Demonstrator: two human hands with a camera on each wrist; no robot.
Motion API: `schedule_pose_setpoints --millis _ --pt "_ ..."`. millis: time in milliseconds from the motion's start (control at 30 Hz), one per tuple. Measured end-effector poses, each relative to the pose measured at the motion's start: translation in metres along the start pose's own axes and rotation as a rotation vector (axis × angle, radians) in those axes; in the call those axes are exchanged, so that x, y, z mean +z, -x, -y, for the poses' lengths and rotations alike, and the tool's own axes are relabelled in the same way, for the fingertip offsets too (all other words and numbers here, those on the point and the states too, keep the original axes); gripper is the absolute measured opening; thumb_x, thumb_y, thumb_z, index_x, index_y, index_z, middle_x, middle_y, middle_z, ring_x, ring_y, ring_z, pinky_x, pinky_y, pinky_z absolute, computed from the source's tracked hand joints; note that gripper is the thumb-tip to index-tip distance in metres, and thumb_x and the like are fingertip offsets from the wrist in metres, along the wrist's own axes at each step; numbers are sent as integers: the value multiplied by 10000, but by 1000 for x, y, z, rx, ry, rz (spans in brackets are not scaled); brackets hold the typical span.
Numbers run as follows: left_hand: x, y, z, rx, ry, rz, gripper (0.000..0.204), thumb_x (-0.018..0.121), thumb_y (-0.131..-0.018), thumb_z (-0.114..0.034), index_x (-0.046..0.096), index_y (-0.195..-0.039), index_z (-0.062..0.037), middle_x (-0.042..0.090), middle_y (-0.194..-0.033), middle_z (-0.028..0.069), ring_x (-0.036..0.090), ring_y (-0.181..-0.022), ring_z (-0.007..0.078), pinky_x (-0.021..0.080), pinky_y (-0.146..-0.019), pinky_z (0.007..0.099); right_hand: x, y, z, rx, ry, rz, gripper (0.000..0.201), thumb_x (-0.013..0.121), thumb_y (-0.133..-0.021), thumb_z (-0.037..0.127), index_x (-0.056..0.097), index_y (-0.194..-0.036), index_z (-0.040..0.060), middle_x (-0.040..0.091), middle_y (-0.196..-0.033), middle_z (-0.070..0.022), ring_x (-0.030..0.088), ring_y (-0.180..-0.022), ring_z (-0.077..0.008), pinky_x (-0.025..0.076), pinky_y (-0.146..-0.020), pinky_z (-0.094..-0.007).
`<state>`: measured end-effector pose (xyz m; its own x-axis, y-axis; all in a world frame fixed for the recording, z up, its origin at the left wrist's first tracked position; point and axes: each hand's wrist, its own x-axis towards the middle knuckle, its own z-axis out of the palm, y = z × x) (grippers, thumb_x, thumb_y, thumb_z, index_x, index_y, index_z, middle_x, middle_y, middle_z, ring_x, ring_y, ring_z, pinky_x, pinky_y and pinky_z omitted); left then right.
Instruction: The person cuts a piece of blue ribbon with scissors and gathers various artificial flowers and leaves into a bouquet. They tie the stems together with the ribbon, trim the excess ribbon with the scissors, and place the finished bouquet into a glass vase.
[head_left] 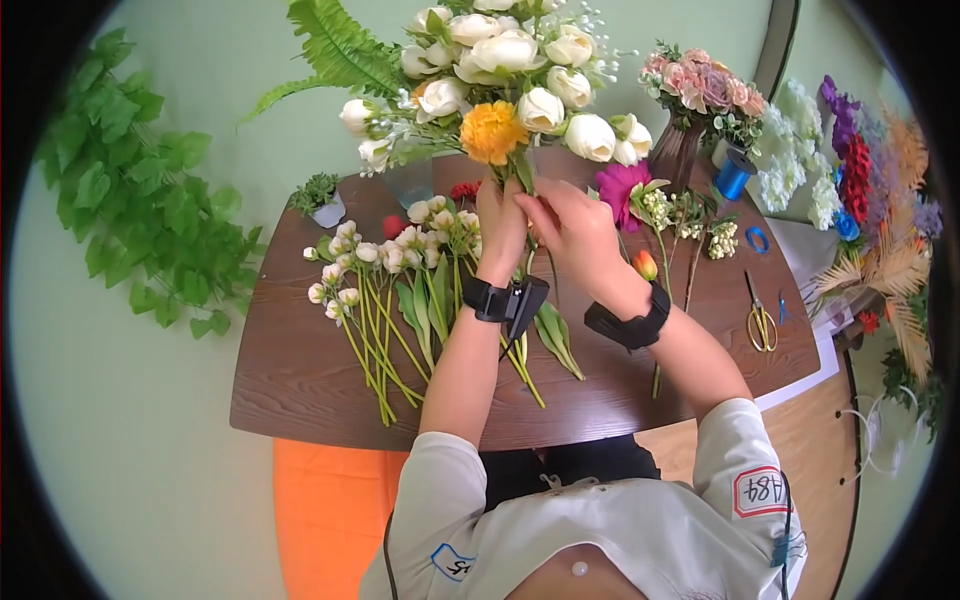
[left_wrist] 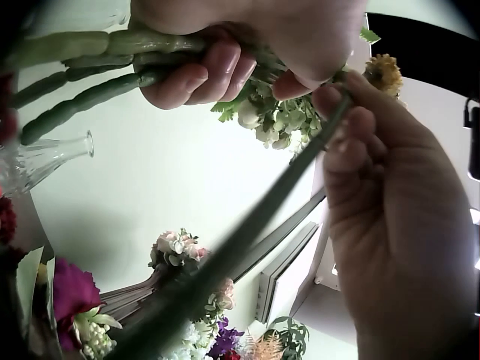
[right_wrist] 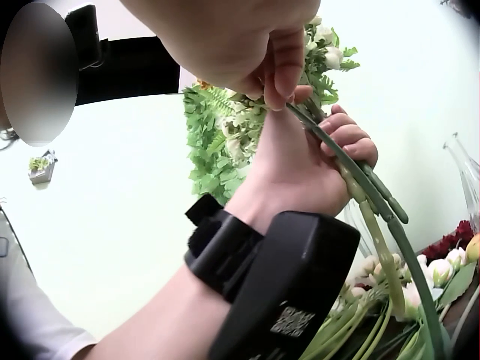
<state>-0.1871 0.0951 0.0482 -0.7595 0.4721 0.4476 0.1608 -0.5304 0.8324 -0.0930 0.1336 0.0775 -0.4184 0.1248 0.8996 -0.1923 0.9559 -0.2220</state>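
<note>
Held up above the table is a bouquet of white flowers (head_left: 500, 55) with a fern leaf (head_left: 340, 50). My left hand (head_left: 503, 225) grips its gathered stems, fingers wrapped round them; several thick green stems (left_wrist: 82, 112) stick out below the fist. A yellow-orange flower (head_left: 492, 132) sits at the bouquet's near side. Close beside the left hand, my right hand (head_left: 580, 235) pinches a long green stem (left_wrist: 262, 202) between thumb and fingers. That stem slants down past the left hand in the right wrist view, and its upper end is hidden by the hands.
White-budded stems (head_left: 380, 330) lie across the table's left. Toward the right are a magenta flower (head_left: 622, 195), an orange tulip (head_left: 644, 265), scissors (head_left: 761, 325) and a blue ribbon spool (head_left: 735, 175). A glass vase (head_left: 408, 182) and a vase of pink flowers (head_left: 705, 85) stand behind.
</note>
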Motion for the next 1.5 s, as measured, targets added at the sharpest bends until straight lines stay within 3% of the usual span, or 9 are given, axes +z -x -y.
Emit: schedule_pose_setpoints --millis 67,167,233,433,500,667,867,1167,1500 --pt "0 0 -9 -37 -36 65 252 353 -848 -212 478 -827 6 519 -657 49 474 -578 88 380 -501 240 3 -5 -1 42 -2 14 161 592 -733 113 545 -835 -2 572 -690 -129 562 -563 -264 445 -477 -327" --pt "-3 4 -24 -170 58 236 265 327 -856 -220 473 -820 -1 509 -652 47 493 -575 97 394 -471 228 5 -10 -3 254 -192 7 118 595 -747 73 564 -800 -27 549 -558 -59 486 -420 -94 378 -389 -216" --pt "2 1 -11 -138 124 189 270 298 -860 -219 467 -833 -10 509 -651 54 510 -554 110 400 -422 226 2 -12 -7 307 -216 55 198 599 -728 135 552 -844 -18 570 -613 -132 569 -510 -253 439 -456 -312" --pt "-4 -3 7 -168 203 280 412 263 -880 -410 413 -869 -26 475 -618 44 470 -501 91 403 -390 217 -6 -18 -15 319 -201 49 124 593 -731 131 557 -785 25 561 -657 -123 569 -540 -260 444 -476 -320" --pt "-5 -1 5 -115 179 315 489 327 -837 -503 393 -854 -20 475 -606 46 483 -507 91 401 -389 215 -9 -16 -13 121 11 63 133 596 -727 156 549 -750 34 544 -686 -113 557 -576 -273 444 -501 -335" --pt "-1 5 -6 -13 24 318 664 447 -704 -633 394 -860 10 482 -640 49 489 -518 96 395 -395 212 -10 -19 -7 134 124 127 147 595 -725 160 531 -716 28 528 -673 -110 540 -600 -293 435 -509 -346" --pt "-1 2 11 -10 54 279 692 407 -702 -664 419 -863 9 497 -694 59 493 -534 96 385 -406 214 4 -13 -10 284 -118 -3 204 602 -751 158 516 -710 -21 541 -577 -127 526 -462 -183 409 -438 -276" --pt "6 6 10 24 79 249 670 183 -826 -576 474 -623 -8 413 -454 6 403 -377 77 305 -343 199 -12 -22 -8 222 -52 161 175 593 -739 163 527 -687 10 545 -569 -136 547 -468 -241 425 -444 -307" --pt "8 10 -4 -45 10 143 607 177 -863 -509 430 -582 -34 391 -428 11 377 -341 81 276 -315 202 -20 -18 1 492 -378 242 243 602 -760 169 496 -634 -9 542 -526 -46 521 -429 -93 400 -394 -213"
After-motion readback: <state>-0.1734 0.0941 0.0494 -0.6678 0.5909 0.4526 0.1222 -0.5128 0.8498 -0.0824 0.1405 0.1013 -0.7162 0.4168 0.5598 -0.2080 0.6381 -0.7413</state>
